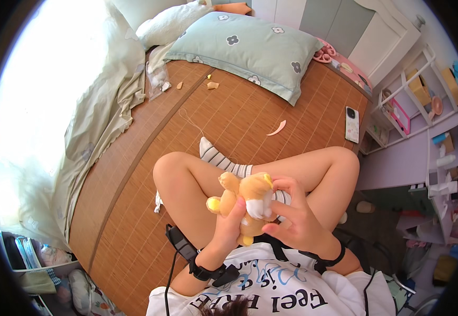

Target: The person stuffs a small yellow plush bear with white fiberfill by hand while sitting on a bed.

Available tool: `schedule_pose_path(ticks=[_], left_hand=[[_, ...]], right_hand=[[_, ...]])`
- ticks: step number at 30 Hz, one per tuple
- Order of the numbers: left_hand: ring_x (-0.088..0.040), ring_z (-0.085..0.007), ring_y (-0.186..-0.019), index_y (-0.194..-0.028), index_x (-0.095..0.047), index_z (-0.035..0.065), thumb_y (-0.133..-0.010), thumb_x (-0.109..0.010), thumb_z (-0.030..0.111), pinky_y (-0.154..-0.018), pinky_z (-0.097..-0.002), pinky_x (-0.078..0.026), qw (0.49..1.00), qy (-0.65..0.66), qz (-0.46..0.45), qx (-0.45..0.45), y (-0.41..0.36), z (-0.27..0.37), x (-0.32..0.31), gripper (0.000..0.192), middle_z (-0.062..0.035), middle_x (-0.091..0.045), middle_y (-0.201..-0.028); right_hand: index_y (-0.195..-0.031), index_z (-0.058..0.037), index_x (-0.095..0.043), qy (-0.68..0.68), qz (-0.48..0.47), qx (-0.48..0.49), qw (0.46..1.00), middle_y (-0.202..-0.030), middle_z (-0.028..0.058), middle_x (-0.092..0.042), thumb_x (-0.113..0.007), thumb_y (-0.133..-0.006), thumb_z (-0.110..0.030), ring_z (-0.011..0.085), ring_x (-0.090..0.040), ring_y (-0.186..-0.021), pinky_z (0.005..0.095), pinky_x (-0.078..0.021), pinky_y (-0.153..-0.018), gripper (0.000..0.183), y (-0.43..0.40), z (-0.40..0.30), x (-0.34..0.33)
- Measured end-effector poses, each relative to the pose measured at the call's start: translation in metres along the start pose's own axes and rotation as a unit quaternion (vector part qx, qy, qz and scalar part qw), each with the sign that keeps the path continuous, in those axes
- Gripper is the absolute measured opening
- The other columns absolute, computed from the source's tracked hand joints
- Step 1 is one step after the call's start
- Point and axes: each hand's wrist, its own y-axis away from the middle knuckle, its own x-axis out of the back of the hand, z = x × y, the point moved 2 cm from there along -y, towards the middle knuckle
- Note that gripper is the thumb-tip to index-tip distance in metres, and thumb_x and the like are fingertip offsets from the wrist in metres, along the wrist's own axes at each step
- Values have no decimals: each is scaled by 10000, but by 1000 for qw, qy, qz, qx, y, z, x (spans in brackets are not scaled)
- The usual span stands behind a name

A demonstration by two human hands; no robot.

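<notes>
An orange plush toy (231, 203) with white stuffing-like fluff (257, 207) and yellow parts is held above my lap. My left hand (231, 225) grips its body from the left, the thumb pressed on its middle. My right hand (292, 211) is at the toy's right side, thumb and fingers spread, with fingertips touching its upper right edge and the white part. Whether the white part is loose filling or sewn fabric I cannot tell. Beyond my crossed legs, a curved pale pink fabric piece (278, 128) and a loop of thread (191, 122) lie on the bamboo mat (244, 106).
Small orange fabric scraps (212, 85) and a clear plastic bag with white filling (157, 79) lie farther back. A green flowered pillow (244, 51) rests at the mat's far side. A phone (352, 124) lies by the right edge, beside a cluttered white shelf (406, 98). Curtains (102, 102) hang at left.
</notes>
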Motion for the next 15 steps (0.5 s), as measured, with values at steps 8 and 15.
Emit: schedule_pose_path(ticks=[8,15], left_hand=[[-604,-167,-988,-1296,-409,20,-822,-631,557,-806,-284,-505,987,-88,20,-135,3,-7,-18,750,-94,-585,-1133],[-578,-140,-991,-1263,-412,28,-904,-611,300,-800,-267,-499,995,15,56,-82,1,-11,-6,492,-79,-573,-1136]], right_hand=[[-1146,44,-577,-462,-11,-228,857,-1383,118,-385,-624,-908,-229,192,-461,-1190,322,-373,-984,366,6,9,-17],[-1088,65,-599,-576,85,-283,762,-1305,113,-468,-618,-908,-198,191,-471,-1180,323,-377,-986,319,10,18,-25]])
